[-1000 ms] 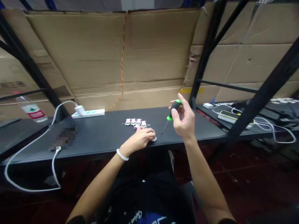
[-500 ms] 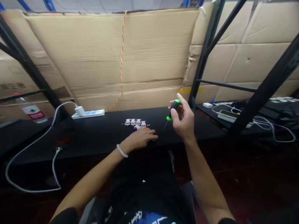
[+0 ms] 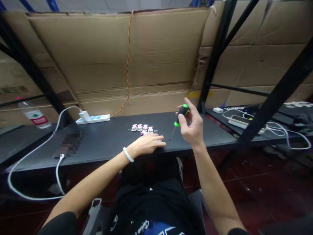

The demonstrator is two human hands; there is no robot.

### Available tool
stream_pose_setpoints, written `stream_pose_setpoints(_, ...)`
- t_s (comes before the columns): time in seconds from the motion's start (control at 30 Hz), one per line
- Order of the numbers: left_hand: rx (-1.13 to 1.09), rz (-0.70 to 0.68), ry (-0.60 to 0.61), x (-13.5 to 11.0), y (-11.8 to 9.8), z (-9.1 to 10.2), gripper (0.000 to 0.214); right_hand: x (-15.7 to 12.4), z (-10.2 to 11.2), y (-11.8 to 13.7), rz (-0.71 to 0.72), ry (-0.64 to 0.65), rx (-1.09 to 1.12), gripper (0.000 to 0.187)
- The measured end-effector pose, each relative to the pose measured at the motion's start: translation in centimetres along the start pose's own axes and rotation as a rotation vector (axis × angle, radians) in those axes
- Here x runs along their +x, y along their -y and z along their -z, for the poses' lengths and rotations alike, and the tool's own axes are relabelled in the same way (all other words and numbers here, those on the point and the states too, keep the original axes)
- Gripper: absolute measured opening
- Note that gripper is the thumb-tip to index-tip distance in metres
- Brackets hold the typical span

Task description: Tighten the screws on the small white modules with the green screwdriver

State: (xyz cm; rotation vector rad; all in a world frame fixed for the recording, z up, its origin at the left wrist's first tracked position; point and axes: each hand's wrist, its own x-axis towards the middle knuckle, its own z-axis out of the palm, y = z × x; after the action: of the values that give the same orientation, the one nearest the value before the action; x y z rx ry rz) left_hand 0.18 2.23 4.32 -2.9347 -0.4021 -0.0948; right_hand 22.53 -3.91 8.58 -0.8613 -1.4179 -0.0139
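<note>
My right hand (image 3: 192, 125) is closed around a screwdriver (image 3: 182, 114) with a black and green handle. Its thin shaft slants down, and the tip is close to the tabletop, right of my left fingers. My left hand (image 3: 148, 143), a pale bead bracelet on its wrist, lies low over the black table. Its fingers curl around a small white part, mostly hidden under them. Just beyond that hand are several small white and purple parts (image 3: 140, 127), most in a row, one set nearer at an angle (image 3: 144, 133).
At the back left, a white power strip (image 3: 94, 119) carries a charger (image 3: 84, 115) with a white cable. A water bottle (image 3: 36, 116) stands farther left. Black metal posts (image 3: 215, 62) frame the black table (image 3: 102, 140); cardboard (image 3: 97, 58) backs it. Right, a device (image 3: 241, 120) lies among cables.
The screwdriver tip has dropped slightly towards the tabletop. My left hand stays almost in place over the small part. The table now looks brighter and the cardboard darker.
</note>
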Motion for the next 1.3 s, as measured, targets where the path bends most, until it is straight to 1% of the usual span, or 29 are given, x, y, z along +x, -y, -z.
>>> stream_pose_setpoints(0.2, 0.108, -0.066, -0.026, 0.0, 0.6, -0.6, 0.026, 0.1, 0.1, -0.1, 0.005, 0.002, 0.022, 0.057)
stream_pose_setpoints(0.33, 0.127, -0.059, -0.019, 0.1, 0.7, -0.8, 0.025, 0.1, 0.1, 0.0, 0.014, 0.006, 0.02, 0.055)
stream_pose_setpoints(0.43, 0.07, -0.017, -0.026, 0.0, 0.3, -0.6, 0.019, 0.1, 0.1, 0.0, 0.023, 0.005, 0.016, 0.054)
stream_pose_setpoints(0.53, -0.021, 0.041, -0.065, -0.4, 0.1, -0.2, 0.019, 0.2, 0.1, -0.1, 0.027, 0.001, 0.016, 0.054)
stream_pose_setpoints(0.67, -0.168, 0.044, -0.104, -0.8, 0.4, 0.1, 0.021, 0.2, 0.2, -0.1, 0.025, 0.002, 0.018, 0.054)
stream_pose_setpoints(0.8, -0.208, 0.043, -0.108, -0.8, 0.7, 0.0, 0.025, 0.3, 0.2, -0.2, 0.023, 0.011, 0.021, 0.055)
stream_pose_setpoints(0.9, -0.183, 0.024, -0.096, -0.6, 0.7, -0.1, 0.026, 0.3, 0.2, -0.2, 0.036, 0.014, 0.023, 0.054)
stream_pose_setpoints(1.03, -0.089, -0.007, -0.058, -0.5, 0.6, 0.3, 0.026, 0.3, 0.2, -0.3, 0.041, 0.018, 0.024, 0.054)
stream_pose_setpoints(1.3, 0.038, 0.02, 0.05, -0.2, 0.2, 1.1, 0.035, 0.3, 0.3, -0.3, 0.031, 0.032, 0.022, 0.054)
